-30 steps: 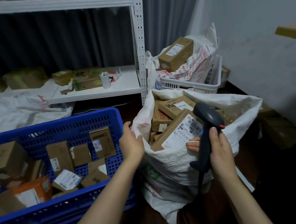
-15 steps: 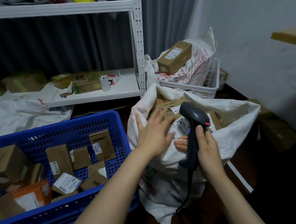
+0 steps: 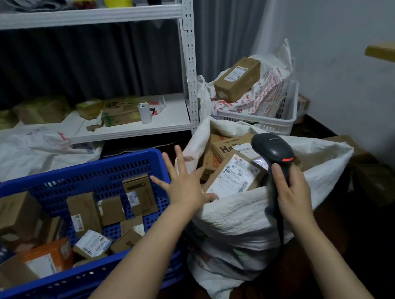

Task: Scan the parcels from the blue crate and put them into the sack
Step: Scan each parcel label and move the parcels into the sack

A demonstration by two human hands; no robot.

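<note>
The blue crate (image 3: 87, 276) stands at the left with several cardboard parcels inside, among them an upright brown box (image 3: 140, 195) and an orange one (image 3: 49, 257). To its right gapes the white sack (image 3: 248, 221), filled with parcels; a labelled box (image 3: 234, 177) lies on top. My left hand (image 3: 183, 184) hovers with fingers spread and empty, between the crate's right rim and the sack's mouth. My right hand (image 3: 292, 191) grips the handle of a black barcode scanner (image 3: 272, 149), whose head points over the sack.
A white metal shelf (image 3: 124, 129) behind carries boxes and a white cup (image 3: 145, 112). A white basket (image 3: 263, 119) with a bagged load and a brown box (image 3: 237, 79) stands behind the sack. A crumpled white bag (image 3: 38, 155) lies behind the crate.
My left hand has lifted off the sack's parcels and swung left toward the crate, fingers spread. The scanner hand has stayed over the sack.
</note>
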